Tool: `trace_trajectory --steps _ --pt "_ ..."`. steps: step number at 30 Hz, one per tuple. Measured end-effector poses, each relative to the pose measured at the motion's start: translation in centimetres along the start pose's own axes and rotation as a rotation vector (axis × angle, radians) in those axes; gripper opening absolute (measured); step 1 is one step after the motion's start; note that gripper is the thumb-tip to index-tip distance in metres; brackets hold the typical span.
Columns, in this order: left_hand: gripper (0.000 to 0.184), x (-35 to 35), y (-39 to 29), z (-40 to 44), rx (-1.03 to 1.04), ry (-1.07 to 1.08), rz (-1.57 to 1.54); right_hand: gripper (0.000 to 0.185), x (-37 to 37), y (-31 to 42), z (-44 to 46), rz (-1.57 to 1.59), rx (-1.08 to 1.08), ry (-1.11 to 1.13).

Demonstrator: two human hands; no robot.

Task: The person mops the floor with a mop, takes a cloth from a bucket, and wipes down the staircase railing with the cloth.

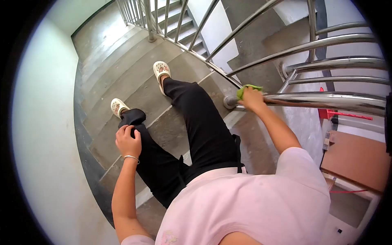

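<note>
The right hand point(253, 99) is at a thick, shiny metal pole point(326, 101), near the pole's round foot point(230, 102). Its grip is closed on a green cloth point(245, 90), with the fingers bent. Bits of the cloth poke out past the fingers, by the pole. The hand hides some of the cloth, so I cannot tell how much of it touches the metal.

The left hand point(128, 141) rests on the left knee of the black pants point(206, 122). Its grip is loose and open, with the fingers a bit bent, and it holds nothing that I can see. A thin bracelet point(131, 158) is around that wrist.

Two cream shoes point(161, 71) with little charms are on the gray stairs point(122, 73), apart from each other. The person has a pink shirt point(253, 204). More shiny bars point(253, 30) run beside the stairs. A brown board point(355, 159) is on the right side, and a pale wall point(45, 122) is on the left.
</note>
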State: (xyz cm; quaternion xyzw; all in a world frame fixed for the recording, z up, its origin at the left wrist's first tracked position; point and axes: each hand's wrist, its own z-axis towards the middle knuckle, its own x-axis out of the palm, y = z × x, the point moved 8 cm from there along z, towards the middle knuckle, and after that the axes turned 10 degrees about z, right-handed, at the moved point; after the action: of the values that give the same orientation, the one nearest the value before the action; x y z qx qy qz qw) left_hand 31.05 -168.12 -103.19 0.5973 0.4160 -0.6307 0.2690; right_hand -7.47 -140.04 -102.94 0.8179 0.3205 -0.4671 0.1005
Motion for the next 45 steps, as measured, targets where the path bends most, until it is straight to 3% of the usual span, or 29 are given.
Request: trace_trajectory --steps 1,3,6,7,11,14,16,19,23,24,26,27,28,30,35,37,42,45 --pt "0.02 0.0 0.1 0.0 -0.002 -0.002 0.004 0.041 1.1 0.5 0.9 -0.008 -0.01 0.004" --pt "0.02 0.0 0.7 -0.1 -0.021 -0.016 0.003 0.05 0.8 1.5 2.9 0.071 0.049 -0.235" --pt "0.018 -0.2 1.2 0.0 -0.06 -0.012 0.004 0.056 0.9 3.4 6.4 0.259 0.113 -0.303" --pt "0.018 -0.2 1.4 0.2 -0.058 -0.01 0.001 0.058 1.4 3.8 7.1 0.156 0.212 -0.33" --pt "0.018 -0.4 1.1 0.6 -0.069 -0.014 -0.016 0.043 3.2 3.8 7.9 -0.043 0.201 -0.546" --pt "0.017 -0.6 1.3 0.7 -0.084 -0.027 -0.032 0.027 3.3 2.9 8.2 0.154 0.106 -0.356" --pt "0.017 -0.5 1.3 0.4 -0.072 -0.035 -0.042 0.032 2.8 2.6 7.7 0.116 0.028 -0.429" --pt "0.017 -0.5 1.5 0.2 -0.075 -0.055 -0.034 0.019 1.4 6.2 6.1 0.065 -0.338 -0.136" --pt "0.017 -1.0 1.2 0.3 -0.067 -0.04 -0.006 0.024 -4.8 10.1 6.8 0.233 -0.465 -0.315" --pt "0.017 -1.1 1.2 0.3 -0.069 -0.038 0.002 0.024 -4.8 10.4 7.9 0.24 -0.469 -0.311" --pt "0.017 -1.0 1.1 0.3 -0.072 -0.019 -0.011 0.035 -3.9 9.8 10.9 0.065 -0.279 -0.265" --pt "0.017 -0.9 1.2 0.4 -0.08 -0.013 -0.001 0.044 -1.3 8.7 13.1 0.018 -0.113 -0.137" --pt "0.018 -1.0 1.2 0.4 -0.071 -0.02 0.002 0.044 0.2 8.7 14.8 0.02 -0.123 -0.123" --pt "0.018 -0.9 1.5 0.5 -0.085 -0.009 0.021 0.053 2.3 8.6 16.7 0.1 0.058 -0.046" --pt "0.019 -1.1 1.4 1.2 -0.052 -0.004 -0.003 0.046 4.5 11.0 21.3 0.069 0.005 -0.175" --pt "0.019 -0.9 1.6 1.5 -0.051 0.008 0.006 0.038 3.8 10.9 20.5 -0.027 0.042 -0.37" --pt "0.02 -0.8 1.5 1.3 -0.057 -0.018 -0.003 0.033 3.5 10.5 20.6 0.073 0.031 -0.37" --pt "0.023 -0.5 1.8 0.8 -0.084 -0.074 0.024 0.035 2.5 10.4 19.3 0.217 0.033 -0.142"
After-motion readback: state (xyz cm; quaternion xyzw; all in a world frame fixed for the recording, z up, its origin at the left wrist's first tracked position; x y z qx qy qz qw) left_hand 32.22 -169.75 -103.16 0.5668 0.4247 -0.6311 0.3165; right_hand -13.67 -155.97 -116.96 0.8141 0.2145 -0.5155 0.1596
